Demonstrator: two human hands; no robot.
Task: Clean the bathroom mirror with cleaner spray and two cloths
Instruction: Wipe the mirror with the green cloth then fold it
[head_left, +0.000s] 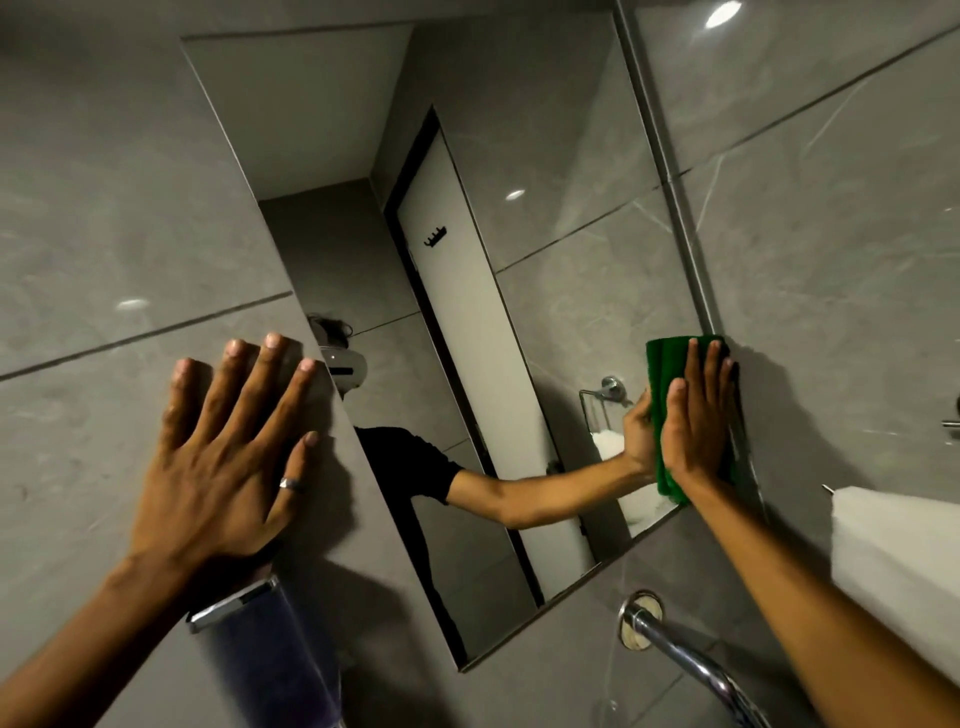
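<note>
The tall wall mirror (452, 260) runs slanted through the middle of the view, set flush in grey tiles. My right hand (698, 415) lies flat on a folded green cloth (662, 364) and presses it against the mirror's lower right edge. My left hand (228, 447) rests flat on the grey tile wall just left of the mirror, fingers spread, a ring on one finger, holding nothing. The mirror shows my arm, the green cloth and a dark shirt. No spray bottle or second cloth is in view.
A chrome tap spout (680, 649) juts from the wall below the mirror. A white towel (898, 545) hangs at the right edge. A translucent dispenser with a chrome top (260, 654) sits on the wall under my left wrist.
</note>
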